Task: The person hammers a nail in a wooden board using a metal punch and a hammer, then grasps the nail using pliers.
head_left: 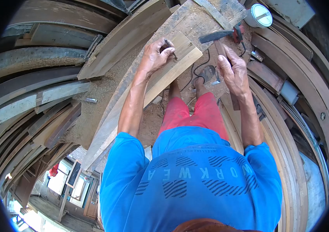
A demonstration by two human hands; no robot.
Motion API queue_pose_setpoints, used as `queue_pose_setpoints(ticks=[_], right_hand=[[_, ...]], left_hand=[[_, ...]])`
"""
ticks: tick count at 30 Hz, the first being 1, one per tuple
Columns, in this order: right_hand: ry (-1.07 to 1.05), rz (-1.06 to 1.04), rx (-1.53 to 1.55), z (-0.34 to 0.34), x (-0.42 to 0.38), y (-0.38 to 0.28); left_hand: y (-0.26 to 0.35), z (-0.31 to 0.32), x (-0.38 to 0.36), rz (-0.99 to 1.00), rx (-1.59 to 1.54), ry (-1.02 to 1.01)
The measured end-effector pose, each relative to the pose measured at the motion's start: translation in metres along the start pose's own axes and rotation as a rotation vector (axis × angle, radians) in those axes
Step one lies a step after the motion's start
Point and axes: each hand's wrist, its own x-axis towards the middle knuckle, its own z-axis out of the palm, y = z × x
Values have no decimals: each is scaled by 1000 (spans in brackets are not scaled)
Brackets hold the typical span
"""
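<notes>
A long wooden beam [188, 62] lies on a plank bench before me. Near its far end my left hand [158, 54] is closed round a thin dark tool [174, 54], which looks like a chisel or punch and stands with its tip on the wood. To the right, my right hand [234, 71] grips the wooden handle of a hammer [214, 36]. The hammer's dark head is raised beside the beam's end, apart from the thin tool. Some chips show round the tool's tip.
A white bucket [259, 16] stands at the far right, near a red power tool [238, 34] with a black cable [194, 71]. Stacked boards [36, 62] fill the left, and more boards [304, 77] line the right. Sawdust covers the ground.
</notes>
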Motion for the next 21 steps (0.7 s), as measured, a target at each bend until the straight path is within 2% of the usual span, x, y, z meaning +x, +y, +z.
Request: queue_pose_setpoints(ticks=[2,9,11,14,17,18,21], right_hand=[[-18,-4,-27,-4,6,-11],[-40,-347,-195,2,22,-42],[-65,-415,-187,5,24,-54],[-4,-668,-338,21,33,-37],[-398,-245,-802,20,33,-61],[-378,-265,-754,19,34,-59],[-116,-595,-482,20,32,-53]], left_hand=[[-7,-1,-6,72,81,25],[-11,10,-20,191,195,127],[-8,15,-21,307,256,162],[-11,19,-25,391,272,211],[-17,23,-28,393,280,262],[-17,23,-30,382,289,280],[-19,27,-33,389,194,313]])
